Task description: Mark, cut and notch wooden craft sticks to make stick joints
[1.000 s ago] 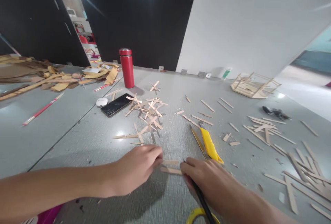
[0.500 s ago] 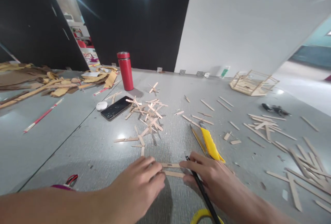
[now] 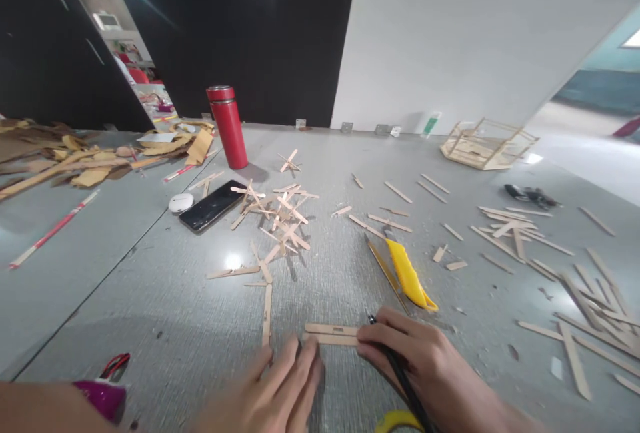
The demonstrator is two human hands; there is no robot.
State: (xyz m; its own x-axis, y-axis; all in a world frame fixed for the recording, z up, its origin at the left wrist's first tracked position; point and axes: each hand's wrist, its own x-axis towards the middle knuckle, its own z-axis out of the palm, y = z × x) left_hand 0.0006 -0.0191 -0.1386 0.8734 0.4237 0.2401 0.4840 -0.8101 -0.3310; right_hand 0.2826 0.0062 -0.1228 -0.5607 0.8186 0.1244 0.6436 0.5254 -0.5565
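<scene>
Two short wooden sticks (image 3: 331, 334) lie side by side on the grey floor (image 3: 165, 299) close in front of me. My left hand (image 3: 277, 396) rests flat with fingers stretched out, its fingertips touching the sticks' left end. My right hand (image 3: 425, 369) holds a black pen (image 3: 400, 379) and presses its fingers on the sticks' right end. Another stick (image 3: 267, 305) lies just left of them.
A yellow utility knife (image 3: 407, 276) and metal ruler (image 3: 383, 268) lie beyond the sticks. A heap of stick crosses (image 3: 280, 216), a black phone (image 3: 209, 205), a red flask (image 3: 227, 126), cardboard scraps (image 3: 90, 159), loose sticks (image 3: 550, 266) and a stick frame (image 3: 487, 145) lie about. Yellow tape roll (image 3: 397, 421) near me.
My left hand has slid back toward me and flattened, uncovering a stick on the left. The view has tilted down and left. My right hand still holds the pen at the sticks.
</scene>
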